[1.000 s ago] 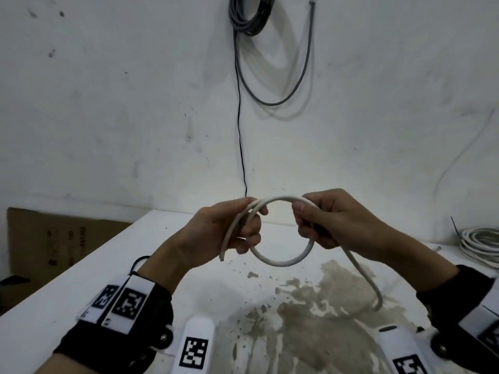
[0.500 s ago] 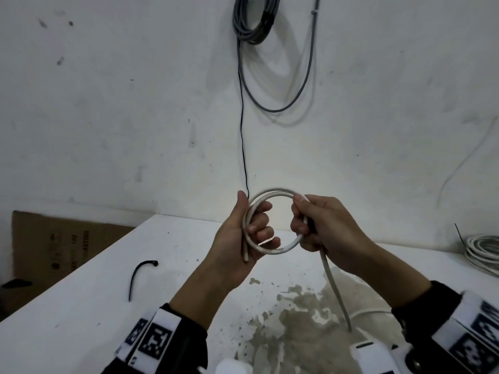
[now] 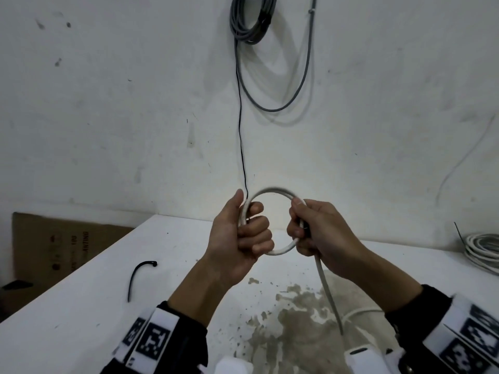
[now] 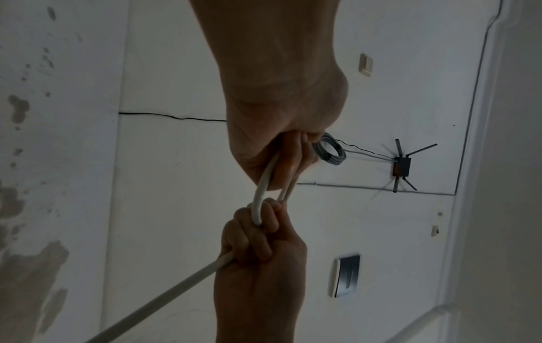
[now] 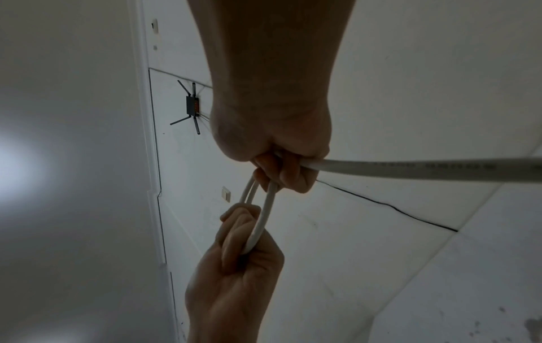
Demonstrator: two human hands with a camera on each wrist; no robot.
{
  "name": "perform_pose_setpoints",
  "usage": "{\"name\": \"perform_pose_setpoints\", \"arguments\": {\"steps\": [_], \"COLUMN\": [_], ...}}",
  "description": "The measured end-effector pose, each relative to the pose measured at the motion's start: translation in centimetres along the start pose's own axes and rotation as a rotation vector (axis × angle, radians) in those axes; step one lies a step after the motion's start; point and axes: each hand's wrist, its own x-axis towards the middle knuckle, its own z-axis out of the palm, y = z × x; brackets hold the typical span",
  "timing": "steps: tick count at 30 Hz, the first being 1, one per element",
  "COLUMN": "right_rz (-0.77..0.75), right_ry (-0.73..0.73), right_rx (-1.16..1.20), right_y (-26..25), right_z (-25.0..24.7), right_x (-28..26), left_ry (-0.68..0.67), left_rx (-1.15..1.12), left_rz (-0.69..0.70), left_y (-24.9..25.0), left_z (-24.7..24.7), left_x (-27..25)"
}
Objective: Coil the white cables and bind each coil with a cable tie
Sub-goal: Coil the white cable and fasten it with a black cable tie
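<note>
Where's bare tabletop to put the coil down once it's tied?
Free: the white table left of the left hand, apart from the black cable tie; also the back strip toward the wall. Crowded: far right, by the coiled white cables, and the loose cable below the right hand.

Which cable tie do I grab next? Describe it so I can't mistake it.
Start at the white table, on its left half near the cardboard box. The black cable tie lies there alone, a thin curved strip with a small hooked head, well left of the left hand, unlike the thick white cable.

White cable's (image 3: 328, 295) trailing end cut off at frame bottom
</note>
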Motion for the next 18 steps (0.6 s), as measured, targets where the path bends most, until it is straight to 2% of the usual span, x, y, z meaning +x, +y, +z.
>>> {"name": "perform_pose_setpoints", "arguments": {"steps": [5, 8, 11, 15, 16, 18], "right_rz": [0.118, 0.096, -0.012, -0.292, -0.359, -0.479], "right_ry": [-0.078, -0.144, -0.175, -0.089, -0.045, 0.018], "right_rx": [-0.016, -0.004, -0.079, -0.559, -0.619, -0.743], "right_y": [0.7, 0.7, 1.3, 4.8, 5.7, 7.1], "right_z": [0.1, -0.1, -0.7, -2.1, -2.4, -2.8], "right_x": [0.0, -0.2, -0.8, -1.4, -1.4, -1.3], "left_ry": [-0.004, 0.014, 0.022, -0.046, -0.042, 0.063], "left_rx": [0.016, -0.073, -0.208, -0.480, -0.504, -0.402], "left_rz": [0.046, 0.090, 0.194, 0.346, 0.393, 0.485], "left_y": [-0.3, 0.2, 1.5, 5.1, 5.7, 6.2], "left_z": [0.3, -0.1, -1.4, -3.2, -3.2, -2.8], "left_x": [-0.3, -0.2, 0.2, 0.3, 0.3, 0.4]}}
